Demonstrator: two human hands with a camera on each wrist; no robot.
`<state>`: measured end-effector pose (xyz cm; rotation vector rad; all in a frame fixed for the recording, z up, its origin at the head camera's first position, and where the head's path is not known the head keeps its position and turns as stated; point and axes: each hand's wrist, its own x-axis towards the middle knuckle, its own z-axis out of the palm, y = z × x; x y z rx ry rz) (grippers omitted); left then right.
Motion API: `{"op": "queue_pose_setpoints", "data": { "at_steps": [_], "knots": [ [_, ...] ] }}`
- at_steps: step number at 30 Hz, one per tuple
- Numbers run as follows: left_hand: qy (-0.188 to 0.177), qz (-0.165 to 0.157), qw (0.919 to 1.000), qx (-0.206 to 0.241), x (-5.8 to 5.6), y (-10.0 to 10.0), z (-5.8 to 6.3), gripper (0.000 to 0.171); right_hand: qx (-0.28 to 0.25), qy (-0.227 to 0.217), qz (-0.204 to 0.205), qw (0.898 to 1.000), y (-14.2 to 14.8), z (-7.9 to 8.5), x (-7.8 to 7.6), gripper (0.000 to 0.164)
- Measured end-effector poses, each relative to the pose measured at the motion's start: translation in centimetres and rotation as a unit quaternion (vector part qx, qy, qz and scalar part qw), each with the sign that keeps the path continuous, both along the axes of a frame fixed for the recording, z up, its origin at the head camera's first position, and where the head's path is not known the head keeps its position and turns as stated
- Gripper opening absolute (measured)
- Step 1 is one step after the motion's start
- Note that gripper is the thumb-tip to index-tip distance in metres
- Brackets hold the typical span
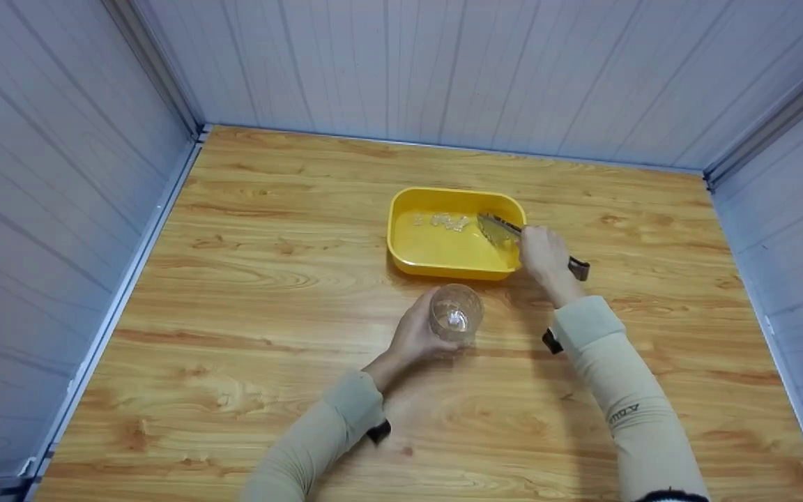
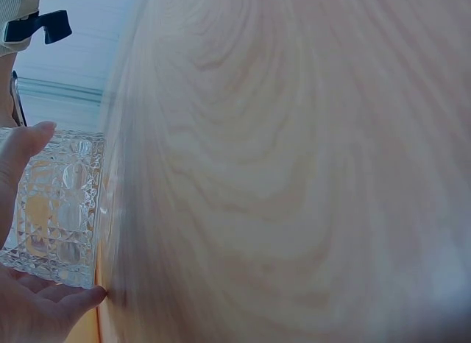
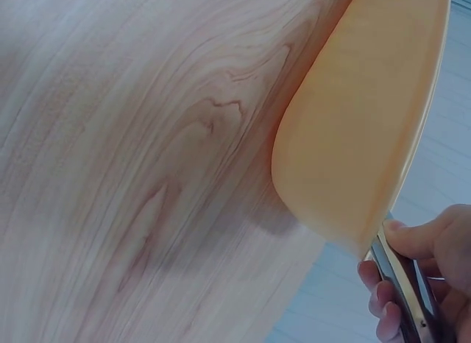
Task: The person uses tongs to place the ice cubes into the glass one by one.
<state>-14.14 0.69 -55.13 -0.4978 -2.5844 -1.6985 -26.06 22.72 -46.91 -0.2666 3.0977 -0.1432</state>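
My left hand [image 1: 417,329] grips a clear glass [image 1: 459,307] standing in front of the yellow tub. In the left wrist view the glass [image 2: 62,203] shows a cut pattern, with the thumb on one side and the fingers on the other. My right hand [image 1: 545,252] holds metal tongs [image 1: 502,224] over the right rim of the yellow tub [image 1: 457,270], their tips inside it. Several small clear pieces, like ice cubes [image 1: 450,222], lie toward the back of the tub. The right wrist view shows thumb and fingers around the tongs [image 3: 403,280], whose tips are hidden behind the tub wall.
The wood-grain table [image 1: 269,293] spreads around the tub and glass. Pale panel walls [image 1: 415,70] enclose it at the back, left and right.
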Motion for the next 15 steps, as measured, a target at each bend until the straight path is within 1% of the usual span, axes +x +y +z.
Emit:
{"op": "queue_pose_setpoints", "data": {
  "at_steps": [7,12,15],
  "knots": [
    [-0.001,0.001,1.0000,0.005,0.00,0.00,0.07,0.097,0.010,0.012,0.003,1.000,0.12,-0.07,0.00,0.020],
    [-0.006,-0.002,0.9999,0.014,0.00,0.01,0.08,0.097,0.013,0.004,-0.003,1.000,0.08,-0.06,-0.09,0.020],
    [-0.007,-0.004,0.9999,0.011,-0.01,0.00,0.12,0.097,0.011,0.001,-0.004,1.000,0.17,-0.11,-0.14,0.020]
  ]
}}
